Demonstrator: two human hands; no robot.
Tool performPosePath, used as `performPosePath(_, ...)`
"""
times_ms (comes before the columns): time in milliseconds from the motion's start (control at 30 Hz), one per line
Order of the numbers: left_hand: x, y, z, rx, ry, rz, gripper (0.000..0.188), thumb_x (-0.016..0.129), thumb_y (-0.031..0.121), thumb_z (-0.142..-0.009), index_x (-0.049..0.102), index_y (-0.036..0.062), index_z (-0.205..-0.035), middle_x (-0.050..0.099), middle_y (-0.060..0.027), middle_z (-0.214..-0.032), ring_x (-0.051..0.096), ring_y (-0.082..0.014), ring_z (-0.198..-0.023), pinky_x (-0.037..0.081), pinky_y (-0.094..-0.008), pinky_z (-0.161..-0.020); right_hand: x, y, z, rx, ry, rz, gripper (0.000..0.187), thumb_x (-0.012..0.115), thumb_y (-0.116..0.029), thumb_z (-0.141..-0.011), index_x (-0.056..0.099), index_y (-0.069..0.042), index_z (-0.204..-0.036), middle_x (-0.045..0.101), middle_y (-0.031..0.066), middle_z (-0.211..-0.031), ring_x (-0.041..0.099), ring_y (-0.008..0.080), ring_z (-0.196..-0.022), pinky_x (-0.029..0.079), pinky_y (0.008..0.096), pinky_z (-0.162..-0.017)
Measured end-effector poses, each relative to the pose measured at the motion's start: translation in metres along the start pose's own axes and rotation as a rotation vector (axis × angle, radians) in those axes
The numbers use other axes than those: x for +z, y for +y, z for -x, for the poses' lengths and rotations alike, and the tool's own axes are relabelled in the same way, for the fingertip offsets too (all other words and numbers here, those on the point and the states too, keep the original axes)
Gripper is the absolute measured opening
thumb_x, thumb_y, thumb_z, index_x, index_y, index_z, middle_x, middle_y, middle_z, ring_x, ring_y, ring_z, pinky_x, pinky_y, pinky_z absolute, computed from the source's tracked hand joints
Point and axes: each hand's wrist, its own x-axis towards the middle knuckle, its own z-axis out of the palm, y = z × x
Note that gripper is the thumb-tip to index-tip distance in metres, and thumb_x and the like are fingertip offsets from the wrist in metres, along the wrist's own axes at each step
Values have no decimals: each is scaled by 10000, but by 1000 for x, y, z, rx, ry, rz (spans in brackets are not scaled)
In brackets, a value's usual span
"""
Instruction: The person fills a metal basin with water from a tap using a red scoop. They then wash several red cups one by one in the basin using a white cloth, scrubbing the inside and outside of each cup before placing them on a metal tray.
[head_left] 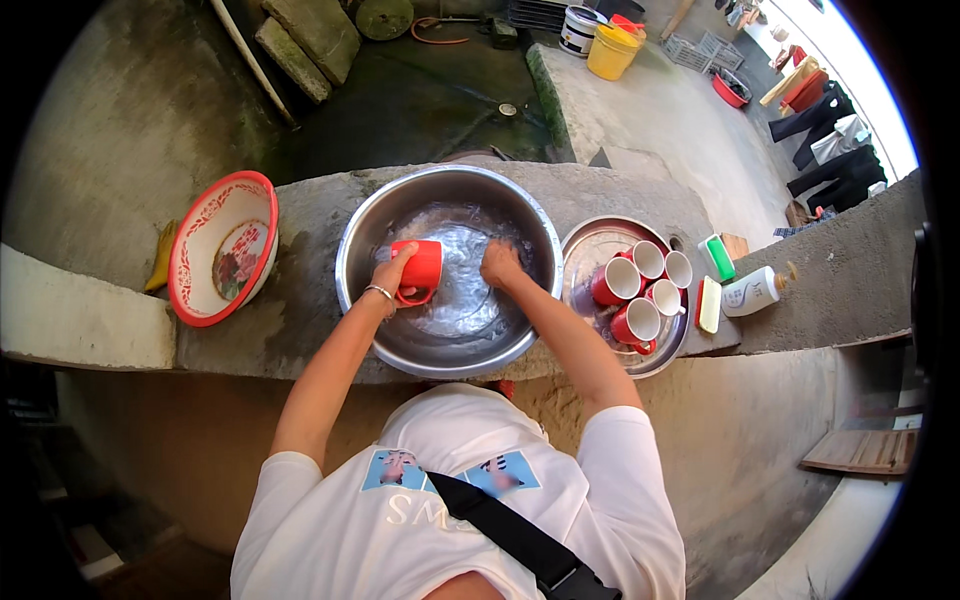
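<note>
A wide steel basin (352,225) with water in it stands on the concrete ledge in front of me. In its left half, my left hand (392,272), with a bracelet at the wrist, grips a red mug (424,263) tipped on its side, handle towards me. On the right side of the basin, my right hand (500,264) is low at the water, apart from the mug. Its fingers look curled in, and what they hold, if anything, is hidden. Several red mugs with white insides (635,322) stand grouped on a round metal tray (590,240) right of the basin.
A white enamel basin with a red rim (262,250) leans at the ledge's left end. Right of the tray are a green-and-white box-shaped item (718,256), a yellowish bar-shaped item with red edges (709,304) and a white pump bottle (750,293). A yellow bucket (612,52) stands beyond.
</note>
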Motion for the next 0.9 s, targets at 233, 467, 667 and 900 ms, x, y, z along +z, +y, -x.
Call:
performPosePath(233, 6, -7, -24, -135, -60, 86, 521, 579, 603, -735, 579, 120, -930, 589, -39, -716, 560, -147, -577, 448, -269, -439, 5, -87, 20, 133, -40, -1325, 292, 498, -229, -884, 589, 42, -944, 629, 121, -824, 596, 187, -733, 481, 335, -690)
performPosePath(467, 19, -8, -11, 1036, 200, -571, 365, 403, 350, -916, 557, 98, -1131, 570, -148, -1082, 548, -280, -997, 451, -392, -815, -26, -83, 58, -262, -40, -1015, 108, 550, -14, -789, 578, 38, -880, 621, 140, -792, 588, 184, -743, 470, 313, -671)
performPosePath(667, 41, 42, 14, 867, -161, -868, 329, 385, 255, -909, 571, 63, -1100, 615, -155, -1007, 574, -335, -915, 445, -395, -805, -46, -78, 88, -495, 100, -700, 144, 555, -11, -792, 558, -12, -936, 625, 133, -796, 595, 229, -745, 460, 329, -698)
performPosePath(900, 71, 25, 46, 1467, 158, -809, 335, 369, 253, -901, 646, 81, -979, 648, -130, -860, 597, -347, -844, 448, -419, -773, -56, -73, 95, -403, 103, -774, 170, 580, -63, -745, 551, -23, -908, 595, 235, -748, 569, 422, -716, 459, 437, -643)
